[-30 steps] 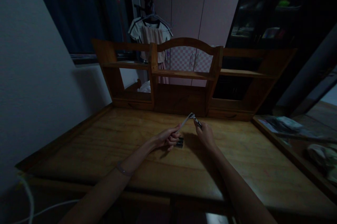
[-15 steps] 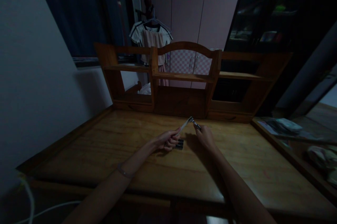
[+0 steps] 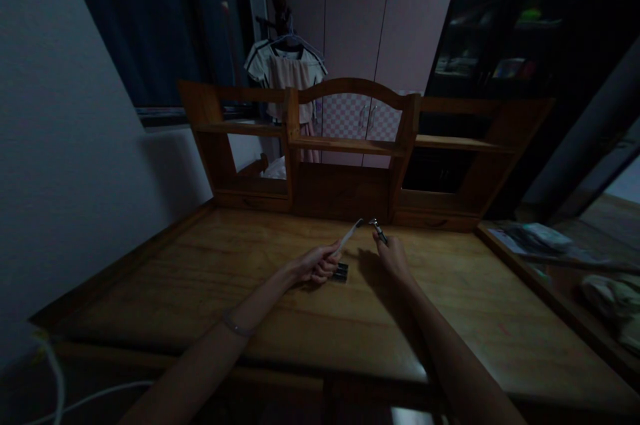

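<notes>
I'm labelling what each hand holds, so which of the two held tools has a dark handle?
The silver-headed tool in the right hand; the other, the pale tool in the left hand, has a whitish stem instead.

The right hand (image 3: pixel 392 256) is now drawing a little to the right, so the head of its silver-and-black tool (image 3: pixel 379 231), which was meeting the tip of the white stick (image 3: pixel 347 239) in both earlier pictures, is standing apart from it across a small gap. The stick's dark tip (image 3: pixel 359 222) is now showing clear of the tool, whose handle is tilting more steeply than half a second ago. The right hand's shadow (image 3: pixel 371 268) is also shifting rightward across the table (image 3: pixel 300 332).
</notes>
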Available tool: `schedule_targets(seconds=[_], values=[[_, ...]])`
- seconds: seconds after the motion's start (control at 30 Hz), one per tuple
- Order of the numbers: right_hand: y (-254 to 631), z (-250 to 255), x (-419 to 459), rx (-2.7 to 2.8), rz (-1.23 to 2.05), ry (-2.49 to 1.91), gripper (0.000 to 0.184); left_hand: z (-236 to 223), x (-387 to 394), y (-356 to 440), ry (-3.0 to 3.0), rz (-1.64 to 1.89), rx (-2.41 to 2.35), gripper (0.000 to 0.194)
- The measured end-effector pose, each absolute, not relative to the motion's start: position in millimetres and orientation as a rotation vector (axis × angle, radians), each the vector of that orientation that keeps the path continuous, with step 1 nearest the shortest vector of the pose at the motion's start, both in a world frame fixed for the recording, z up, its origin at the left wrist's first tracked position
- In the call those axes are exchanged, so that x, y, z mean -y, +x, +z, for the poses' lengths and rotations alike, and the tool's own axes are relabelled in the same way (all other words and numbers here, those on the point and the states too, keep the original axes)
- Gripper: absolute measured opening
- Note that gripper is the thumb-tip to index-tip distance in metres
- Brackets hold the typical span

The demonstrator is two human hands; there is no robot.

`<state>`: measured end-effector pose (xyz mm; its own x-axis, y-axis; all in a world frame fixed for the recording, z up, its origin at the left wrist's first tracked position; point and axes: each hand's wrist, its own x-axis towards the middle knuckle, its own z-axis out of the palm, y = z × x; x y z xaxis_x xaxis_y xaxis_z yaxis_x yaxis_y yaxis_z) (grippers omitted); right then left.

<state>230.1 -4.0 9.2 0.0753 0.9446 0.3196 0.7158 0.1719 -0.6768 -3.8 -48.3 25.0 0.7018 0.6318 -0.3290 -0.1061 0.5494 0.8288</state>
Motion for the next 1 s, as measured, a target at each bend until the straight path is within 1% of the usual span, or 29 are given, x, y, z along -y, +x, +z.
schedule_targets(seconds=[0.13, 0.2, 0.47, 0.7, 0.87, 1.0], values=[[230, 8, 1, 1.685, 0.577, -1.504, 0.052, 26, 45, -3, 1.042, 0.764, -0.764, 0.041], [228, 8, 2, 1.693, 0.65, -1.472, 0.051, 27, 46, -2, 1.115, 0.833, -0.847, 0.044], [219, 17, 12, 1.75, 0.793, -1.348, 0.049, 26, 49, 2, 1.247, 0.787, -1.066, 0.052], [216, 20, 17, 1.762, 0.766, -1.356, 0.049, 30, 53, 4, 1.298, 0.847, -0.95, 0.047], [216, 20, 17, 1.774, 0.776, -1.269, 0.05, 31, 56, 3, 1.33, 0.893, -0.988, 0.046], [217, 21, 18, 1.761, 0.695, -1.299, 0.05, 32, 55, 3, 1.334, 0.925, -0.964, 0.046]])
